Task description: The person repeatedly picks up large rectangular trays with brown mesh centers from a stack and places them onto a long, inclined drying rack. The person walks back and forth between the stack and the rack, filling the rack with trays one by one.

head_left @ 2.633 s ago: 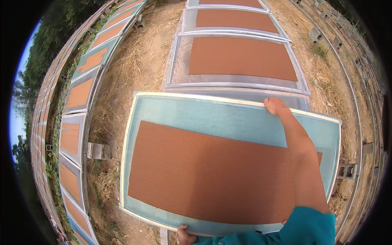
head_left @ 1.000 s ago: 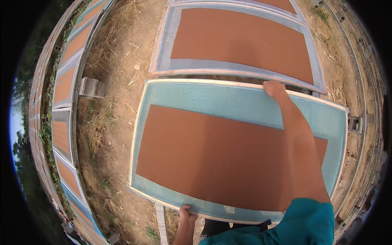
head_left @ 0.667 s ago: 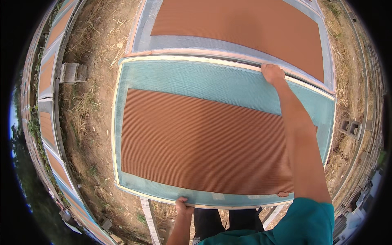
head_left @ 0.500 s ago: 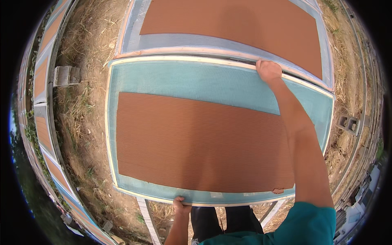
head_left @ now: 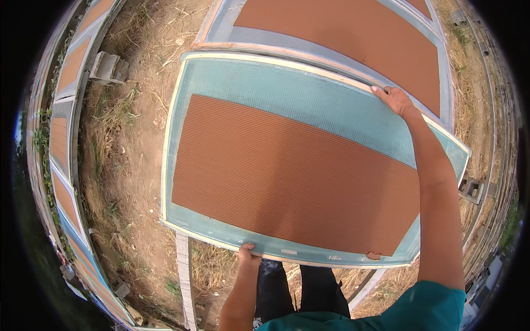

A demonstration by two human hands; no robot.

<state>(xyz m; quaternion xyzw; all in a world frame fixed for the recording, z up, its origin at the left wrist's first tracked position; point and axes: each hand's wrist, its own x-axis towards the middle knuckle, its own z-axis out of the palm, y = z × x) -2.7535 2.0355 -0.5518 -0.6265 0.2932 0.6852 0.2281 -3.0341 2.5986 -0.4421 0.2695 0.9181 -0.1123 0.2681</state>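
Teal mesh tray (head_left: 309, 91), pale-framed, spanning left grip (head_left: 249, 252) to right grip (head_left: 395, 100).
Left grip: thumb atop near side, grasping tray. Brown ribbed sheet (head_left: 292, 176): between grips; may slide or crease if tray tips. Right grip: at far side, closure cannot be told; a slip could knock grey tray (head_left: 237, 36) just beyond.

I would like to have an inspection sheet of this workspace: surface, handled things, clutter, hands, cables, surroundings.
Surface: pale rails under the screen's near side; contact unclear.
Handled things: teal mesh screen with pale frame, bearing a ribbed brown sheet; small brown scrap at the sheet's near edge.
Clutter: loose straw on soil.
Hands: left hand grips near edge, thumb above; right hand at far edge, grip unclear.
Cables: nothing seen.
Surroundings: grey mesh screen beyond; screen row and concrete block left; hollow block right.
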